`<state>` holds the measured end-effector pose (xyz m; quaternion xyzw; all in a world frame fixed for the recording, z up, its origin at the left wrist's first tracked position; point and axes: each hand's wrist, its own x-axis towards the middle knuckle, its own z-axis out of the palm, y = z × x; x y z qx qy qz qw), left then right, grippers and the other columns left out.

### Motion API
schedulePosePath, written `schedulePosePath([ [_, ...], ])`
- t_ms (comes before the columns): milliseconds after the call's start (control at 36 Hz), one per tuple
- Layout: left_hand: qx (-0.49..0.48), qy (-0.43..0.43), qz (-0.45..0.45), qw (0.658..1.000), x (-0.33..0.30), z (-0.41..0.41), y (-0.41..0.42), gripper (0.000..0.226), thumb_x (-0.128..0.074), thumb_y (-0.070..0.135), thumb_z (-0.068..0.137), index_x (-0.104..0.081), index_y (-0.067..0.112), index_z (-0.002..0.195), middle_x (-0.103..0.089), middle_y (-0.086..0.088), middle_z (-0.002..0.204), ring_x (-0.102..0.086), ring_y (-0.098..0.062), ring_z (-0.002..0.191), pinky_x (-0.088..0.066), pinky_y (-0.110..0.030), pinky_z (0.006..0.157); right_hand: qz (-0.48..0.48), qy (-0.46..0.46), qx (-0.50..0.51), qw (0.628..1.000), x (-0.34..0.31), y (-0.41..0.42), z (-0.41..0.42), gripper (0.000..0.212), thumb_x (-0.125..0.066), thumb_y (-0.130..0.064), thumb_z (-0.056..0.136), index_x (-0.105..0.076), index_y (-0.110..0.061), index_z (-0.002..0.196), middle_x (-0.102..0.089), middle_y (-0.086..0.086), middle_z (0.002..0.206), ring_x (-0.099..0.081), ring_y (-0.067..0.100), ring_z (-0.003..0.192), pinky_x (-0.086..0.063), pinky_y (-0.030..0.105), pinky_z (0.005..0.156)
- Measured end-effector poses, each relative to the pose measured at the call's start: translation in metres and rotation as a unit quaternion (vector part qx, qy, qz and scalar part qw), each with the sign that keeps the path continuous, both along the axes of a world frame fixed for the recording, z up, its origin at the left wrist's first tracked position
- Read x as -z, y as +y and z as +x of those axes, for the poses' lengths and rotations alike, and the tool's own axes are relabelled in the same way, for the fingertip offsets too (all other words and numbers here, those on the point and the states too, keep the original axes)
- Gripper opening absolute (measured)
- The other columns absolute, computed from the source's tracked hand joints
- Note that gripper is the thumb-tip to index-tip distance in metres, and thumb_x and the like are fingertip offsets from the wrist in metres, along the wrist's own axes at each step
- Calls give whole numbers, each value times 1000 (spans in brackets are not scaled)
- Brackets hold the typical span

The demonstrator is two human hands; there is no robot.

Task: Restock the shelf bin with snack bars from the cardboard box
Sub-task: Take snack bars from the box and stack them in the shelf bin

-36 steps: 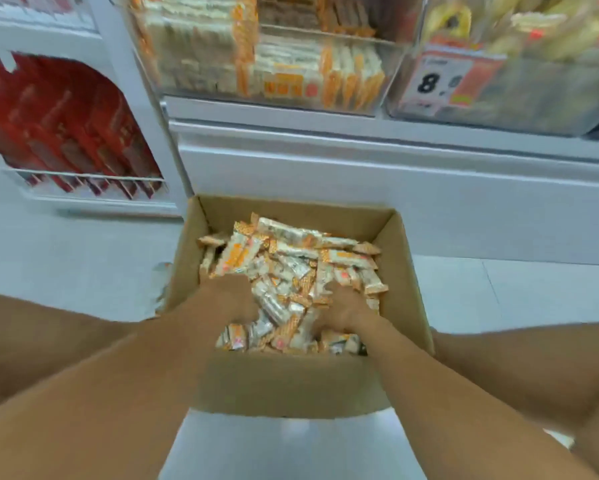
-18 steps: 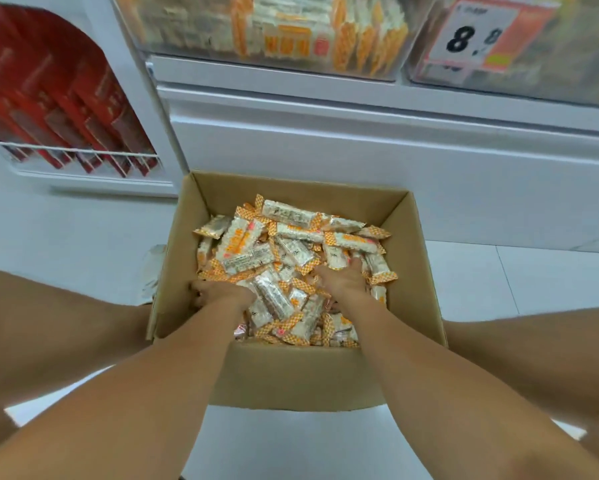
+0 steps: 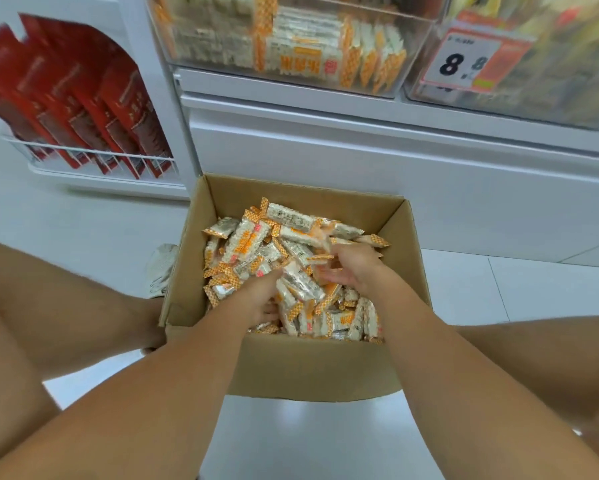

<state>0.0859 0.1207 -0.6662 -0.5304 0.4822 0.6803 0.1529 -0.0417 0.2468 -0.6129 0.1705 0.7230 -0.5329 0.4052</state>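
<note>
**One head view, looking down and forward**

A single wide-angle camera worn on the head looks steeply down over both forearms into the open cardboard box (image 3: pixel 311 365) close below, and forward to the shelf bin (image 3: pixel 291 39) at the frame's top edge. The edges bend.

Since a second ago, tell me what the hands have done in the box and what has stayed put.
Both hands have drawn together over the middle of the bars. The left hand has slid right and the right hand left, gathering bars between them; whether either one actually grips a bar is too blurred to tell. The box is unmoved on the floor, and the bin above looks unchanged.
</note>
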Motion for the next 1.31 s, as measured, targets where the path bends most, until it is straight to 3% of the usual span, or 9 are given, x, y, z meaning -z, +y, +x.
schedulePosePath([
  [139, -28, 29, 44, 998, 11, -3, 0, 50, -62, 41, 96, -54, 9, 133, -62, -13, 132, -69, -31, 105, -59, -44, 89, 82, 56, -191, 977, 20, 9, 26, 76, -85, -49, 73, -56, -10, 132, -63, 6, 119, -65, 24, 111, -55, 42, 98],
  [250, -35, 13, 29, 999, 10, -3, 1, 57, -68, 39, 91, -51, 8, 136, -59, -12, 136, -65, -33, 113, -56, -49, 93, 145, 119, -341, 921, 31, 7, 42, 97, -87, -31, 77, -32, -14, 155, -39, 6, 157, -41, 27, 140, -40, 35, 109],
  [417, -23, 6, -12, 1000, 6, -2, 2, 41, -68, 28, 94, -56, 6, 126, -69, -12, 103, -69, -25, 84, -54, -30, 52, 180, 156, -340, 910, 26, 0, 36, 92, -81, -31, 80, -31, -11, 155, -40, 7, 157, -49, 26, 134, -44, 31, 98],
  [528, -37, 18, -2, 999, 16, -7, 1, 62, -72, 44, 87, -54, 12, 137, -67, -10, 124, -69, -29, 103, -61, -41, 77, 154, 80, -365, 915, 12, -6, 28, 81, -78, -41, 81, -40, -6, 144, -64, 10, 124, -65, 23, 104, -57, 38, 86],
  [639, 1, 21, -13, 1000, 2, -9, 5, 84, -70, 60, 83, -42, 18, 150, -42, -7, 156, -41, -34, 141, -32, -52, 116, 74, -3, -339, 938, 28, -2, 32, 77, -80, -58, 75, -60, -7, 129, -72, 5, 82, -66, 14, 82, -54, 45, 100],
  [778, 5, 38, 15, 999, -5, -7, 9, 106, -74, 70, 72, -35, 16, 155, -27, -8, 163, -24, -31, 150, -23, -51, 118, 33, 4, -265, 964, 28, 5, 39, 120, -74, -64, 77, -10, -3, 158, -29, 12, 162, -37, 28, 144, -40, 44, 108],
  [1111, 3, 99, 3, 995, -54, -11, 6, 81, -80, 32, 83, -40, 10, 150, -33, -11, 160, -32, -31, 146, -35, -47, 110, -29, 34, -204, 978, 7, 24, 18, 106, -89, -40, 62, -38, -6, 148, -51, 10, 146, -51, 31, 131, -50, 53, 100],
  [1222, 31, 151, -13, 988, -87, -23, -5, 117, -97, 43, 38, -51, 13, 141, -56, -2, 138, -51, -25, 129, -38, -47, 110, -37, 63, -190, 979, -45, 23, 24, 60, -84, -22, 77, -59, 2, 125, -70, 14, 111, -65, 30, 104, -53, 50, 96],
  [1306, 20, 167, -34, 985, -106, -30, -17, 81, -92, 32, 58, -61, 9, 129, -64, -5, 124, -60, -23, 110, -47, -38, 95, -39, 96, -195, 975, -76, 22, 23, 40, -83, -23, 78, -60, -6, 106, -67, 10, 109, -62, 26, 107, -51, 40, 97],
])
